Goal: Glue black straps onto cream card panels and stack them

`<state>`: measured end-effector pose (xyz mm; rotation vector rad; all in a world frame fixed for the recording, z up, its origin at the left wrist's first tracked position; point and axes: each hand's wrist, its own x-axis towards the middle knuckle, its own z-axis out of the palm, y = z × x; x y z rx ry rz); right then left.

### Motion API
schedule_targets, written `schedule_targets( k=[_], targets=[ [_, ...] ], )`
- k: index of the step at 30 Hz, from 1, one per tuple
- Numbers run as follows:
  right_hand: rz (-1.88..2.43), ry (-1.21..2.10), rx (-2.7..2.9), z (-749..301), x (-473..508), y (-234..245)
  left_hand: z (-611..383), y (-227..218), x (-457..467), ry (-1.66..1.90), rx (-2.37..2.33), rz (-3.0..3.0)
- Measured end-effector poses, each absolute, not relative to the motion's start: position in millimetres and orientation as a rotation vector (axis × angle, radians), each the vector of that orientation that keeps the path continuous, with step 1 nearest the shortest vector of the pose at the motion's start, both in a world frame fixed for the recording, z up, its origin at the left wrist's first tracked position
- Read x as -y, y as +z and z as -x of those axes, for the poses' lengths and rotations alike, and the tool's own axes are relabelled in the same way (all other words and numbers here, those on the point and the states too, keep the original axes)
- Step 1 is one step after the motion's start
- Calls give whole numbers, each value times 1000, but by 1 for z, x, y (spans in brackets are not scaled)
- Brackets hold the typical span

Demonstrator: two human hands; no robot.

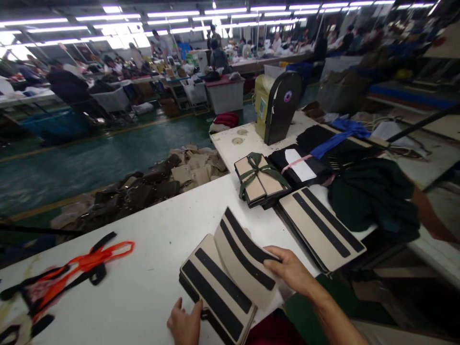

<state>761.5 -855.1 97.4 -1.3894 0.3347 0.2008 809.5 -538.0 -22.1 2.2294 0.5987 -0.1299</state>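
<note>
A stack of beige panels (204,282), each with two black strips, lies near the front edge of the white table. My right hand (289,268) pinches the right edge of one such beige panel (233,254), which is bent and tilted up beside the stack. My left hand (185,321) rests at the stack's left side, thumb near its edge and fingers curled. Whether it grips the stack I cannot tell. To the right lies a second pile of striped panels (312,225).
Behind stands a bundle of beige pieces tied with green cloth (257,175). A yellow-and-black machine (278,108) is at the table's far end. Orange and black straps (86,263) lie at left. Dark green cloth (373,196) lies at right, and fabric scraps (172,177) are heaped beyond the table.
</note>
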Motion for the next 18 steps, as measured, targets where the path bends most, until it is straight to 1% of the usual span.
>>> schedule_targets(
  k=[2, 4, 6, 9, 11, 13, 15, 18],
  targets=[
    [1311, 161, -383, -750, 865, 108, -808, -4, 552, -134, -512, -2183],
    [1260, 123, -426, -739, 874, 117, -806, 20, 576, -242, -364, -1983],
    [1305, 97, -437, -730, 878, 124, -804, 45, 605, -316, -256, -1838],
    [1599, 66, -395, -721, 875, 133, -801, 73, 646, -393, -233, -1618],
    [1802, 29, -331, -720, 867, 138, -799, 86, 667, -529, -256, -1434],
    [1898, -21, -247, -721, 858, 142, -800, 93, 681, -636, -284, -1324],
    [1895, -28, -198, -721, 853, 147, -803, 98, 689, -621, -339, -1332],
    [1749, 22, -333, -716, 860, 149, -814, 97, 690, -395, -369, -1404]
  ],
)
